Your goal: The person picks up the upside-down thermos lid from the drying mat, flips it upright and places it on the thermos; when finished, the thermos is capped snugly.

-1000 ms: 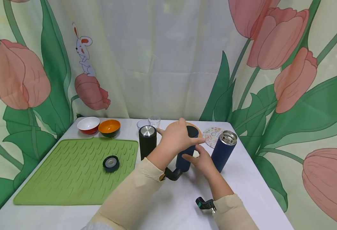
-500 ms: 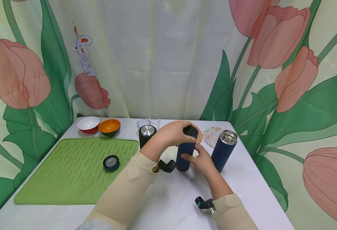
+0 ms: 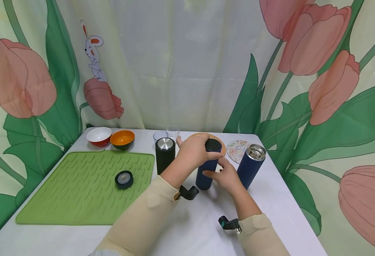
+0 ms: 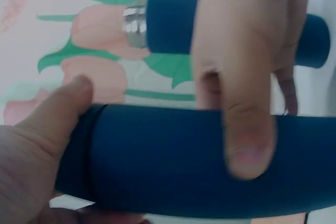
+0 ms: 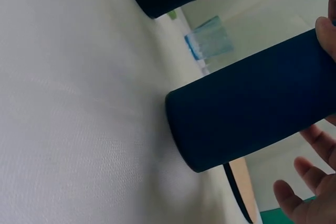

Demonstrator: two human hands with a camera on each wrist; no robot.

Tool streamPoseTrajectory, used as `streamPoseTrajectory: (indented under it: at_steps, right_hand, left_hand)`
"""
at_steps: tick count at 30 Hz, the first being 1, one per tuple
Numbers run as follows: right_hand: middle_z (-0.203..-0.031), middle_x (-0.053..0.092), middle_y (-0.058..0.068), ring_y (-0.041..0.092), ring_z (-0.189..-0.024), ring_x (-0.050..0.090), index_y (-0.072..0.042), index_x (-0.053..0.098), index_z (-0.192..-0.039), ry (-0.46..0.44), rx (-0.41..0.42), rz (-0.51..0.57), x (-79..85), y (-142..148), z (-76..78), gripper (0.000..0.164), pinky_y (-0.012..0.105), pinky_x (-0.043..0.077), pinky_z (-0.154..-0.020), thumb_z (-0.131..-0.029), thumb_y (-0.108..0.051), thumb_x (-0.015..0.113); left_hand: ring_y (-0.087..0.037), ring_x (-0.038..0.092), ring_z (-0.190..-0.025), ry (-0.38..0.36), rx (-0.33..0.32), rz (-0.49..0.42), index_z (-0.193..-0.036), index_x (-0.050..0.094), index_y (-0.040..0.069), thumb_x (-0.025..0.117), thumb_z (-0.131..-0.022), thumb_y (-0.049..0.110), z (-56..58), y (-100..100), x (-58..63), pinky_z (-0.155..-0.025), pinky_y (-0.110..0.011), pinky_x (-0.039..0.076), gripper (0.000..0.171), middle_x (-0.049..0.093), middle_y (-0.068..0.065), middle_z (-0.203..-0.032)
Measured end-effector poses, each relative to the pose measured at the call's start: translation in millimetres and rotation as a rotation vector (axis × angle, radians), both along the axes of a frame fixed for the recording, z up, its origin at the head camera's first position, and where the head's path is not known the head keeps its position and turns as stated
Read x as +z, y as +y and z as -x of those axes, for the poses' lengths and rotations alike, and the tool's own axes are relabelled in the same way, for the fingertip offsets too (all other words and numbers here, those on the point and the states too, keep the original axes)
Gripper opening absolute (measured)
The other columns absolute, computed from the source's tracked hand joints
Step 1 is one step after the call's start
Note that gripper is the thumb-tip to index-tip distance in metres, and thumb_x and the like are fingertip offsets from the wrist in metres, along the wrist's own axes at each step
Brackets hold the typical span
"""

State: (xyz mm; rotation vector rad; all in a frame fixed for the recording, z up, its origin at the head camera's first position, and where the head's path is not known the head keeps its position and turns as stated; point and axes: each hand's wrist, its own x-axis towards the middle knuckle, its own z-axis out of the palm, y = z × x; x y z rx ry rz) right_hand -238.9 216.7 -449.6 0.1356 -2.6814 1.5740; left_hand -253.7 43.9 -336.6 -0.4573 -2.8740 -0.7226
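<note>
1. The tall blue bottle (image 3: 204,180) is a smooth, round tube, almost straight up over the white cloth (image 3: 187,238). I can't tell if its bottom touches.
2. The left hand (image 3: 192,151) pinches its flat black lid (image 3: 213,145), thumb in front. Some fingers hide behind.
3. The right hand (image 3: 229,177) holds the bottle's side between thumb and fingers, partly hidden too.
4. Near it, another blue bottle (image 3: 250,168) has a shiny metal neck (image 3: 256,152).
5. The black bottle (image 3: 165,156) has a silver top; the left arm hides its bottom.
6. A round cap (image 3: 124,180) lies on the bumpy green mat (image 3: 79,195).
7. The clear cups (image 3: 173,131) are hard to see.
</note>
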Motion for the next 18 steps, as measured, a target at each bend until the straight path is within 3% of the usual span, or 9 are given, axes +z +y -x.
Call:
streamPoseTrajectory:
  at_steps: [4, 7, 10, 15, 18]
  right_hand:
    - [-0.16, 0.054, -0.001, 0.027, -0.154, 0.043, -0.025, 0.059, -0.151, -0.003, 0.006, 0.007, 2.5, 1.8, 1.4, 0.075, 0.06, 0.038, -0.123, -0.084, -0.038, 0.09]
    - [-0.161, 0.053, 0.002, 0.029, -0.154, 0.043, -0.024, 0.055, -0.154, -0.027, -0.002, -0.003, 3.0, 1.6, 1.0, 0.079, 0.06, 0.039, -0.123, -0.084, -0.041, 0.09]
    - [-0.163, 0.05, 0.004, 0.034, -0.155, 0.043, -0.024, 0.049, -0.158, -0.075, -0.023, -0.024, 2.1, 0.7, -0.6, 0.086, 0.06, 0.04, -0.122, -0.085, -0.047, 0.089]
    - [-0.168, 0.044, 0.004, 0.036, -0.158, 0.038, -0.027, 0.047, -0.16, -0.088, -0.042, -0.046, -0.7, 0.0, -1.5, 0.088, 0.06, 0.039, -0.123, -0.086, -0.051, 0.087]
    - [-0.168, 0.044, 0.0, 0.03, -0.159, 0.036, -0.029, 0.05, -0.158, -0.048, -0.029, -0.04, 0.0, -1.4, -1.4, 0.084, 0.059, 0.036, -0.125, -0.086, -0.05, 0.087]
  left_hand:
    - [-0.018, 0.07, -0.119, -0.077, -0.096, 0.036, -0.143, 0.062, 0.036, 0.08, -0.087, 0.064, 4.4, -7.5, 10.4, -0.119, -0.082, 0.017, 0.066, 0.072, 0.011, -0.132]
    - [-0.018, 0.069, -0.119, -0.119, -0.119, 0.028, -0.144, 0.06, 0.036, 0.08, -0.089, 0.061, 4.8, -10.6, 13.7, -0.116, -0.085, 0.018, 0.064, 0.072, 0.011, -0.129]
    - [-0.019, 0.07, -0.118, -0.119, -0.041, 0.007, -0.144, 0.06, 0.027, 0.079, -0.086, 0.067, -1.5, -5.8, 10.9, -0.115, -0.086, 0.018, 0.072, 0.073, 0.007, -0.123]
    - [-0.021, 0.065, -0.13, -0.001, 0.15, 0.057, -0.146, 0.053, 0.009, 0.069, -0.077, 0.089, -15.8, 13.6, -0.6, -0.116, -0.085, 0.022, 0.107, 0.076, -0.002, -0.12]
    - [-0.021, 0.063, -0.132, 0.068, 0.185, 0.073, -0.14, 0.057, 0.012, 0.07, -0.079, 0.085, -17.2, 18.6, -3.7, -0.116, -0.084, 0.026, 0.096, 0.077, 0.001, -0.119]
